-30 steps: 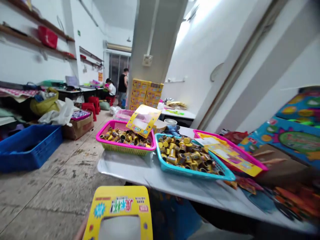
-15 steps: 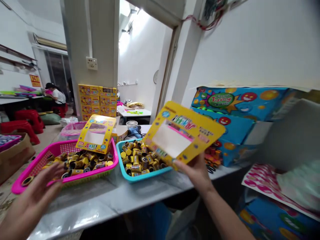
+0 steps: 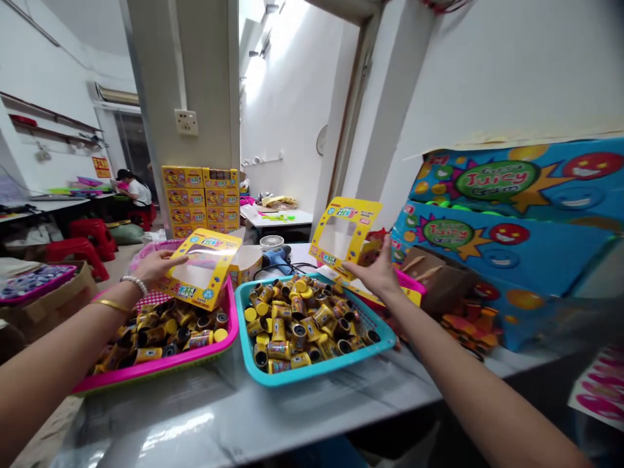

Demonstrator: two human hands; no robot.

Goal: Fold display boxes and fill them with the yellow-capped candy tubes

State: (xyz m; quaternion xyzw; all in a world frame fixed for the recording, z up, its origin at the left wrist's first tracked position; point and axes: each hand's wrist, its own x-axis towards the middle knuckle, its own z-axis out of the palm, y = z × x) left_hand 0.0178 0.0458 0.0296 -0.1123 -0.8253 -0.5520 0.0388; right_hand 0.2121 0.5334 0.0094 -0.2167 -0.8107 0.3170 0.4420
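Observation:
My left hand, wearing a bead bracelet and a gold-coloured bangle, grips the upper left edge of a yellow window box. That box leans over the pink basket, which holds many small yellow-and-black toy cylinders. Beyond the far rim of the teal basket, my right hand is at the lower right corner of another yellow window box. Its thumb lies against the box's lower front and the other fingers are apart from it at the right side. More cylinders fill the teal basket.
Blue candy display cartons stand at the right, with orange toys before them. Stacked yellow boxes stand by the pillar. Behind the baskets are a blue tool and a small white fan. Another person sits far left.
My left hand has moved forward from the pink basket's near side onto the leaning box. My right hand has carried its box away from me, behind the teal basket. The view has turned slightly.

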